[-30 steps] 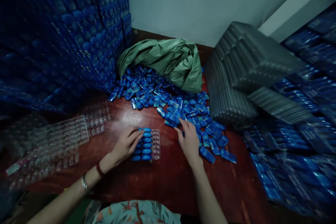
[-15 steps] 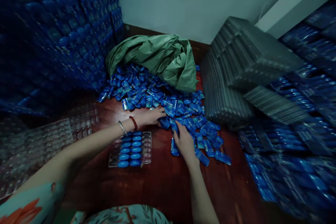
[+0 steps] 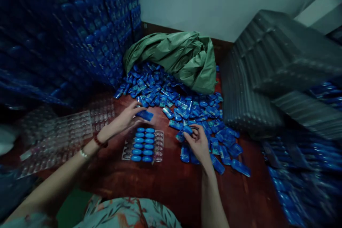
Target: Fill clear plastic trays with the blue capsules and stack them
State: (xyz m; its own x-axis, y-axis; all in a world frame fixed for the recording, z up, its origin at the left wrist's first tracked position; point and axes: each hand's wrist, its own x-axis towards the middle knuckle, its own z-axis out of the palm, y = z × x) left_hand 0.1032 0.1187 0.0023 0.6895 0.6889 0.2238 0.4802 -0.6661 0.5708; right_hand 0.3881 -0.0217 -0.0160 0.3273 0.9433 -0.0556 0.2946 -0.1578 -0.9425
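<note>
My left hand [image 3: 130,115] is closed on a small blue packet [image 3: 146,115], held above the far edge of a clear plastic tray [image 3: 159,146]. Two middle columns of that tray hold glossy blue oval pieces [image 3: 137,146]; its outer cups show no blue pieces. To the right, my right hand [image 3: 199,142] pinches another blue packet [image 3: 187,129] between thumb and fingers, at the near edge of a loose pile of blue packets [image 3: 184,108]. The pile spreads out from beneath a crumpled green sack [image 3: 171,51].
More clear moulded trays [image 3: 72,128] lie at the left. Tall stacks of blue packaged goods [image 3: 98,39] rise behind them. Grey stacked trays [image 3: 248,89] stand on the right, beside further blue goods [image 3: 301,188]. A pale wall [image 3: 192,3] closes the back.
My left hand has moved left from the pile, with a packet in it, to above the tray. My right hand now pinches a packet at the pile's edge. The view has shifted left.
</note>
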